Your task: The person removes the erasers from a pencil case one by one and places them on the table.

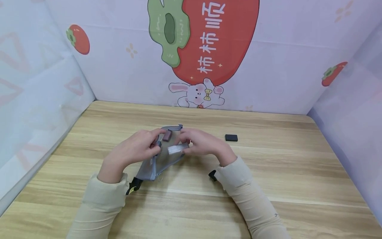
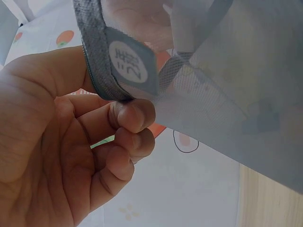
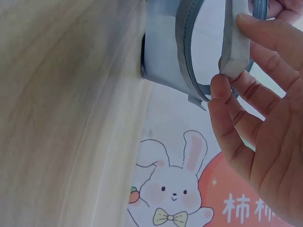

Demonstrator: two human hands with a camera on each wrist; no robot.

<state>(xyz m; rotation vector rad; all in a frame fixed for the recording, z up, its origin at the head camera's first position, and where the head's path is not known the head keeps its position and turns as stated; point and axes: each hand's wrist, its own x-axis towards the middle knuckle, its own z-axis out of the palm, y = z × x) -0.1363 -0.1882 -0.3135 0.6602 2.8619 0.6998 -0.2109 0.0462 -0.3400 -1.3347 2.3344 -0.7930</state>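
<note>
A grey-blue see-through mesh zip pouch (image 1: 147,169) stands with its mouth spread. My left hand (image 1: 134,147) pinches its zipper edge (image 2: 94,56), beside a label (image 2: 128,64) with a white circle. My right hand (image 1: 201,142) holds a pale grey rectangular block (image 1: 176,149) between thumb and fingers at the pouch's mouth. In the right wrist view, this block (image 3: 235,42) overlaps the zipper-lined opening. A small reddish-brown block (image 1: 167,135) shows within the pouch's outline, close to my left index fingertip.
A small black block (image 1: 231,137) lies on the wooden table (image 1: 283,166), right of the pouch. Black pieces show at both sleeve cuffs, one by the left cuff (image 1: 135,184) with a yellow bit. Printed cloth walls (image 1: 125,76) stand behind and at both sides.
</note>
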